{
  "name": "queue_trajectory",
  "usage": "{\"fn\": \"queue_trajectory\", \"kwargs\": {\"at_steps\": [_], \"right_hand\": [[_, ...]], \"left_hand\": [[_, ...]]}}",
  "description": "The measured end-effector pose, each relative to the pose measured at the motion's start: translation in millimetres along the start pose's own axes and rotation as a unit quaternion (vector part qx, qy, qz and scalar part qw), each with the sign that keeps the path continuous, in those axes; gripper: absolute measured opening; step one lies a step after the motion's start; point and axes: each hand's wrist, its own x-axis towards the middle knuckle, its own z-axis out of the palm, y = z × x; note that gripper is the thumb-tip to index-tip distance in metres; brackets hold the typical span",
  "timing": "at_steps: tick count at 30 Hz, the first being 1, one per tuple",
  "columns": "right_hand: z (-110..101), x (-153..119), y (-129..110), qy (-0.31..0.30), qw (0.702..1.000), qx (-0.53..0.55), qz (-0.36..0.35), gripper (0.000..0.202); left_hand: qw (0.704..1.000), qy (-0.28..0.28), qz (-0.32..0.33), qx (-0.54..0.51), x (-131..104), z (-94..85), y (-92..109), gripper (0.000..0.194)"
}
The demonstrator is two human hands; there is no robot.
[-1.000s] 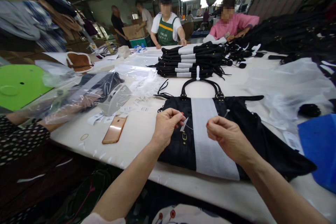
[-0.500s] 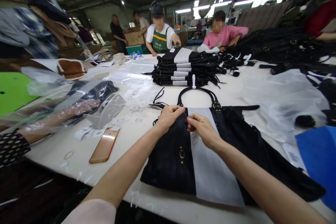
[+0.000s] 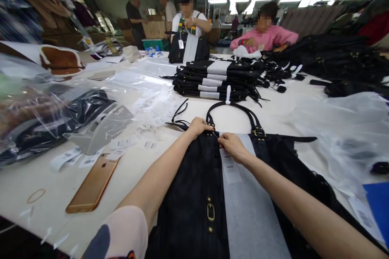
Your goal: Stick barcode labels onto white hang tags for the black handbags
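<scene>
Head view: the right hand's (image 3: pixel 232 145) thumb and forefinger are pinched together, apparently on a thin, pale strand (image 3: pixel 215 133). At their ten o'clock, the left hand's (image 3: pixel 199 126) fingertips press together at the top edge of a large, soft, black leather-look bag (image 3: pixel 188 194); what lies between them is hidden. The bag lies flat towards six o'clock, its arched black handle (image 3: pixel 253 117) at one and a white printed paper tag (image 3: pixel 231 170) at five, over a broad grey-white wrapping strip (image 3: pixel 252 214).

With so fine a strand, a light fingertip pinch near its end should serve best, the left fingers bracing the handle's foot so the leather doesn't pucker. Steady, gentle tension seems wiser than a jerk, which could crease the tag or snap the strand.

Further out, folded black bags (image 3: pixel 182 85) are stacked at twelve, and a rose-gold phone (image 3: pixel 92 184) lies at eight.
</scene>
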Motion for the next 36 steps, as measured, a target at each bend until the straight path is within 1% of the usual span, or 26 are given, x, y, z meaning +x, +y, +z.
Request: {"fn": "queue_trajectory", "kwargs": {"at_steps": [4, 7, 9, 12, 14, 17, 20, 23, 25, 27, 28, 30, 31, 33, 34, 35, 36], "right_hand": [[6.6, 17.5, -8.6, 0.010, 0.998, -0.066, 0.001, 0.018], [12.2, 26.8, -17.4, 0.015, 0.995, -0.099, -0.005, 0.018], [16.1, 30.9, -22.0, 0.020, 0.994, -0.111, -0.014, 0.019], [20.9, 33.4, -24.8, 0.030, 0.992, -0.119, -0.028, 0.021], [22.7, 33.4, -24.0, 0.032, 0.992, -0.116, -0.040, 0.021], [22.0, 31.7, -21.5, 0.033, 0.991, -0.109, -0.070, 0.022], [15.2, 25.1, -20.2, 0.058, 0.986, -0.121, -0.099, 0.028], [3.0, 14.4, -19.9, 0.091, 0.977, -0.146, -0.126, 0.029], [-5.5, 8.2, -20.2, 0.107, 0.970, -0.146, -0.165, 0.026], [-11.8, 4.0, -21.2, 0.109, 0.970, -0.099, -0.195, 0.025], [-13.7, 2.7, -22.0, 0.099, 0.975, -0.052, -0.194, 0.024], [-15.4, 1.0, -24.0, 0.057, 0.982, 0.083, -0.157, 0.025], [-15.3, 0.5, -24.8, 0.036, 0.977, 0.158, -0.135, 0.024], [-14.4, 0.4, -25.8, 0.008, 0.949, 0.295, -0.108, 0.027], [-13.9, 0.7, -25.7, 0.005, 0.932, 0.347, -0.104, 0.031], [-13.5, 1.2, -25.3, 0.005, 0.917, 0.385, -0.106, 0.034], [-13.2, 1.9, -24.5, 0.003, 0.906, 0.408, -0.109, 0.035]], "left_hand": [[0.996, -0.028, 0.020, -0.083, -3.9, -1.0, -3.3, 0.019], [0.992, -0.064, 0.027, -0.109, -5.5, -4.6, -4.7, 0.020], [0.992, -0.096, 0.052, -0.066, -4.5, -9.4, -5.8, 0.021], [0.984, -0.124, 0.108, 0.061, -2.2, -17.4, -5.7, 0.027], [0.977, -0.115, 0.128, 0.122, -1.8, -20.8, -4.1, 0.026], [0.968, -0.086, 0.141, 0.188, -4.3, -22.1, -1.4, 0.019], [0.959, -0.045, 0.136, 0.245, -12.9, -23.8, 1.8, 0.015], [0.956, -0.010, 0.122, 0.266, -26.0, -30.9, 8.3, 0.015], [0.958, 0.001, 0.121, 0.260, -33.7, -37.3, 14.7, 0.015], [0.963, 0.001, 0.131, 0.237, -38.6, -41.3, 21.2, 0.013], [0.965, -0.004, 0.138, 0.222, -39.9, -41.6, 23.8, 0.011], [0.970, -0.017, 0.150, 0.189, -40.3, -38.3, 26.3, 0.011], [0.978, -0.026, 0.148, 0.148, -39.5, -35.0, 26.1, 0.012], [0.992, -0.038, 0.122, -0.003, -36.4, -26.8, 23.5, 0.012], [0.990, -0.038, 0.104, -0.091, -34.4, -22.8, 21.4, 0.012], [0.982, -0.034, 0.087, -0.167, -32.4, -19.2, 19.2, 0.013], [0.972, -0.027, 0.073, -0.220, -30.6, -16.4, 17.0, 0.013]]}}
